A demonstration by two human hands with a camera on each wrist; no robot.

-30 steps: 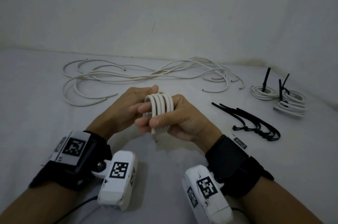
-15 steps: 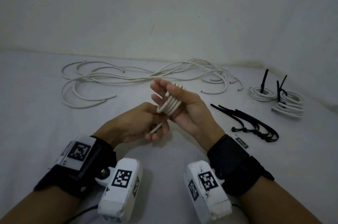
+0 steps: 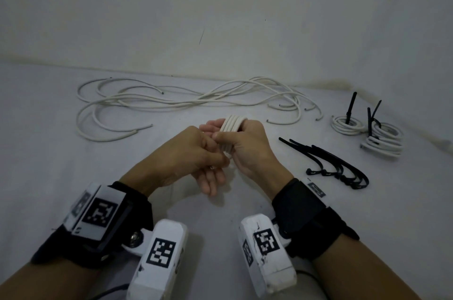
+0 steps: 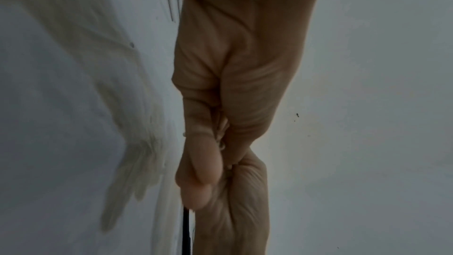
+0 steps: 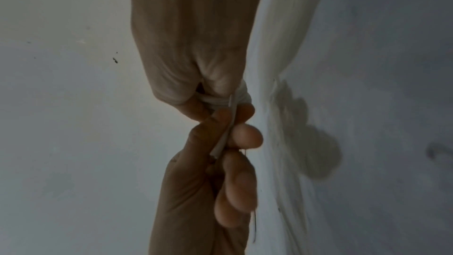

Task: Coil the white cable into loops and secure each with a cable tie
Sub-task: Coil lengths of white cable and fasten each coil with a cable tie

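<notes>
Above the table [image 3: 61,177], the right hand [image 3: 247,150] holds the coiled white cable [image 3: 230,125] wrapped round its fingers while the left hand [image 3: 186,155] pinches the cable's loose end, so coiling looks nearly finished and next calls for a cable tie [image 3: 326,164].

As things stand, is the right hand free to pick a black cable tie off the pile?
Probably not yet: the right hand grips the white coil. The cable ties lie unobstructed beside it.

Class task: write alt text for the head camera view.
Two hands meet over a white table: the right hand grips a small coil of white cable while the left hand pinches its loose end. Behind lie loose cables; to the right, black cable ties and two tied coils.
</notes>
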